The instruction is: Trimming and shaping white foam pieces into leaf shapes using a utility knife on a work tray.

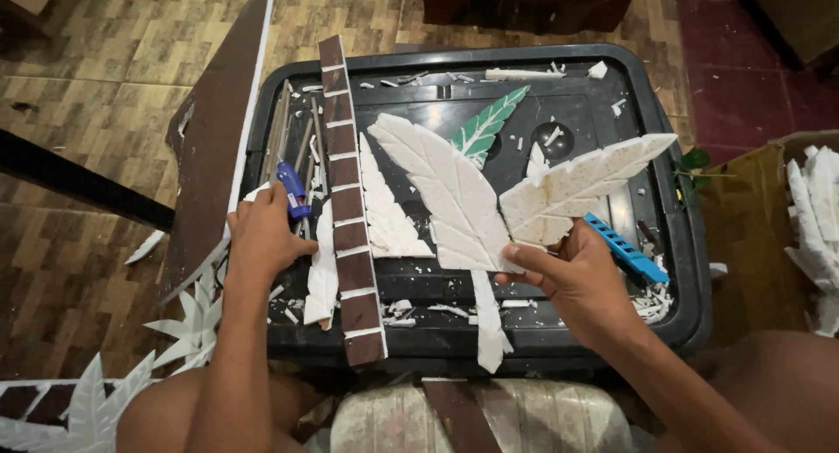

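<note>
Right hand pinching white foam leaves between thumb and fingers above black bin lid, left hand closed around blue glue gun at lid's left edge

To my right on the floor stands an open brown cardboard box, its flap raised, white foam pieces inside. I see no labels, signs or screens around me.

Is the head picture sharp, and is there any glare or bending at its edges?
Head view: hands and white foam leaves are sharp; soft glare lies on the black lid; the brown board leans near the left edge, likely from wide-angle bending; upper corners are dim.
</note>
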